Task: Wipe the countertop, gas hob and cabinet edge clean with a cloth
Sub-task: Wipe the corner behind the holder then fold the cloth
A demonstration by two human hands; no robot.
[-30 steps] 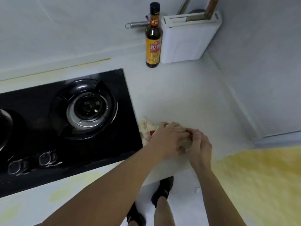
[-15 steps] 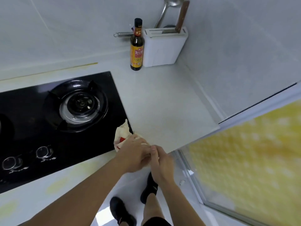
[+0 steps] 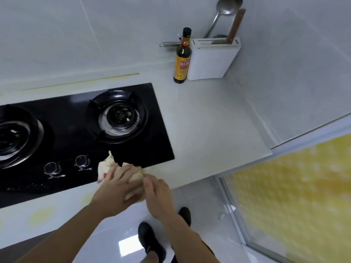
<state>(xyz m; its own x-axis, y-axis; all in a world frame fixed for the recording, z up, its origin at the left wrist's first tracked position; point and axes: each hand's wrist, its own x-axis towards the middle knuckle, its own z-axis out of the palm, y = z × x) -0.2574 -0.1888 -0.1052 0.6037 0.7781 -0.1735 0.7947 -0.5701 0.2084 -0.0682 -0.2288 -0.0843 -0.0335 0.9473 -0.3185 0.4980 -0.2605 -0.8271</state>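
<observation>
At the front lip of the pale grey stone desk (image 3: 209, 118), just where it meets the near right corner of the glossy black glass gas hob (image 3: 76, 141), both hands work one crumpled cream cloth with a small red tag (image 3: 108, 168). The left hand (image 3: 115, 188) lies over the bundle with its fingers curved down around it, so its grip is on the cloth; the right hand (image 3: 158, 192) pinches the cloth's right end between thumb and fingertips. Part of the cloth pokes out onto the hob glass beside the two knob markings.

A second ago the same bundle and hands sat further right, on bare desk clear of the hob's corner; half a second ago they had reached that corner. Now the cloth overlaps the black glass. By my reading the wiping is passing from the right-hand stretch of desk onto the hob's front strip, with the burners (image 3: 119, 116) not reached.

Yellowish patches show on the front strip of the desk below the hob, so that part and the cabinet edge likely remain to be done. Well apart, at the back, stand a dark sauce bottle with a yellow label (image 3: 182, 59) and a white plastic knife block (image 3: 210, 59).
</observation>
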